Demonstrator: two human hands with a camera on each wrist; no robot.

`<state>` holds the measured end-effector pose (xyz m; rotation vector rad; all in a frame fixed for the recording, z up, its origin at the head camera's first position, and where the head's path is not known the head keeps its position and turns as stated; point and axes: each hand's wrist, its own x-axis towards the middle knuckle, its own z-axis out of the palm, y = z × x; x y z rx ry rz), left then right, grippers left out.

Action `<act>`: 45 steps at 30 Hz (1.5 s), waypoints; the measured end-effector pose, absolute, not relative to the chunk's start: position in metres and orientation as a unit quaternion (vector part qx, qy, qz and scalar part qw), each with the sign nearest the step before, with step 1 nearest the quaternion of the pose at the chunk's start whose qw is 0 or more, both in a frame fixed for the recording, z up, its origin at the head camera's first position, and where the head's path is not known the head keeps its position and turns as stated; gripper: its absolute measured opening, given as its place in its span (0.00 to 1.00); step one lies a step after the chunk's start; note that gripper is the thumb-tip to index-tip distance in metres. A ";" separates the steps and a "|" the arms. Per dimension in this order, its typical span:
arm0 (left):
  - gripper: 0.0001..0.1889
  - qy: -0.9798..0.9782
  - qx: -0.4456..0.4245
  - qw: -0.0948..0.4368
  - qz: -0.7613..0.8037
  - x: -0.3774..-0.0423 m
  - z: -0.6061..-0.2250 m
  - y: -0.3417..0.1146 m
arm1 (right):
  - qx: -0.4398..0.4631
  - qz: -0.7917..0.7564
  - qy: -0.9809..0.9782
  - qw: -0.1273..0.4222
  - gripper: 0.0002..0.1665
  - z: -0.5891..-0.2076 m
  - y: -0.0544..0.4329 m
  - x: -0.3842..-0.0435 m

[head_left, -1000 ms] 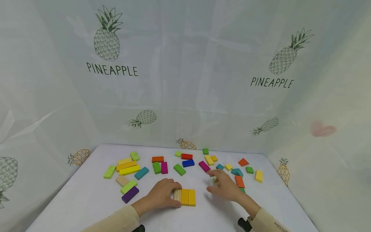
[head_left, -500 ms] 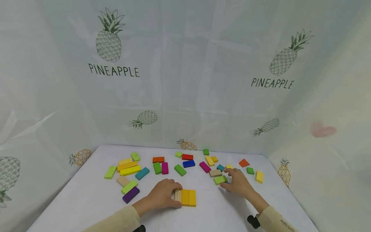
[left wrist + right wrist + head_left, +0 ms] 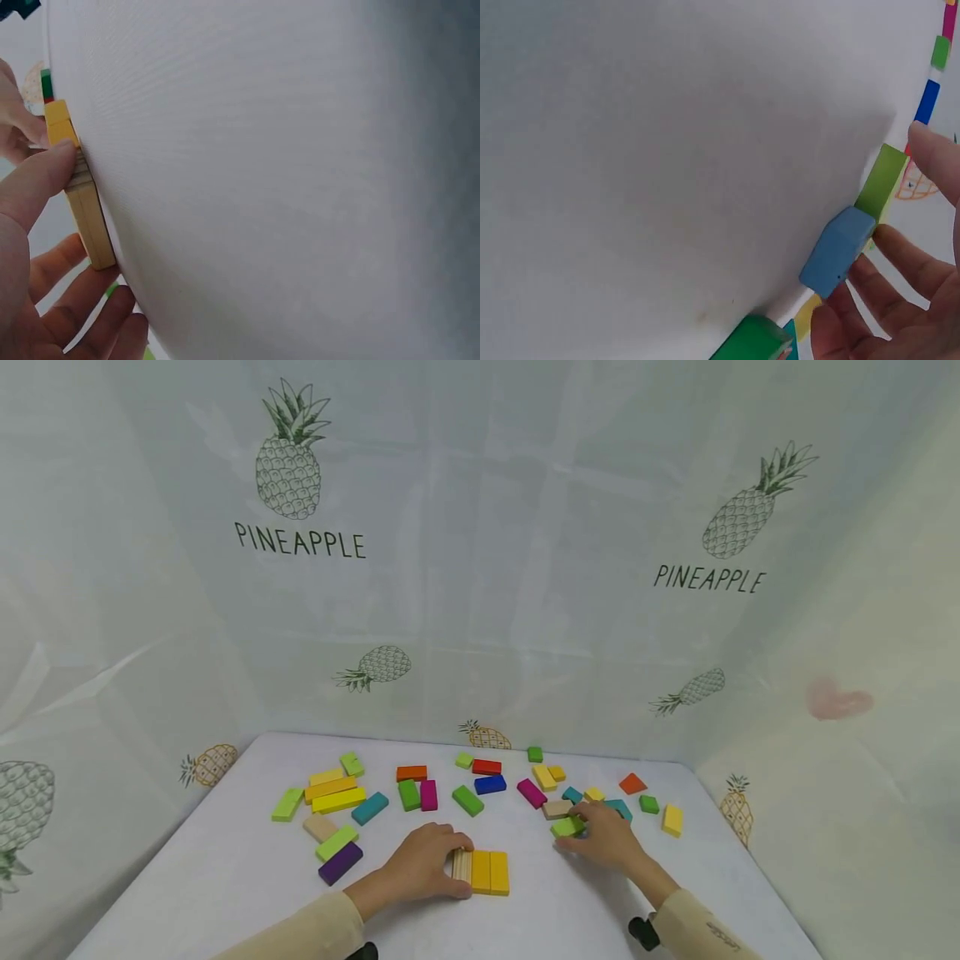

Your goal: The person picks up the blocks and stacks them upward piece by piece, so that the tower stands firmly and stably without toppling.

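Observation:
My left hand (image 3: 423,862) grips the ends of a row of plain wooden blocks (image 3: 461,865), thumb at the near end and fingers at the far end. Two yellow blocks (image 3: 490,872) lie side by side against that row. On the right, my right hand (image 3: 606,839) hovers low over a light green block (image 3: 566,828), its fingers loosely bent. The right wrist view shows a blue block (image 3: 835,251) beside the light green one, with fingertips right at both. The thumb (image 3: 934,161) there stands apart from them. A tan block (image 3: 557,809) lies just behind.
Coloured blocks lie scattered along the back of the white table (image 3: 420,935). At left is a cluster with a purple block (image 3: 341,863) and a bright yellow block (image 3: 339,800). Red (image 3: 487,767) and dark blue (image 3: 491,785) blocks lie at the back middle, and an orange triangle (image 3: 633,783) at back right.
My right hand has moved rightward off the tan and light green blocks, then slightly back left over the light green one. The left hand keeps its grip in place.

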<state>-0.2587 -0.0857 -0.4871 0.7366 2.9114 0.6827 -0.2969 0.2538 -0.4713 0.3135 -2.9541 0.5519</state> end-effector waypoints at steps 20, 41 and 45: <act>0.28 0.945 0.234 0.037 0.227 -0.257 -0.485 -0.083 | 0.131 0.204 -0.970 0.020 0.32 -0.471 0.253 -0.295; 0.28 0.945 0.229 0.038 0.229 -0.259 -0.490 -0.086 | 0.219 0.233 -0.947 -0.013 0.37 -0.472 0.237 -0.276; 0.28 0.944 0.229 0.039 0.232 -0.257 -0.486 -0.084 | 0.244 0.244 -0.938 -0.040 0.35 -0.473 0.231 -0.269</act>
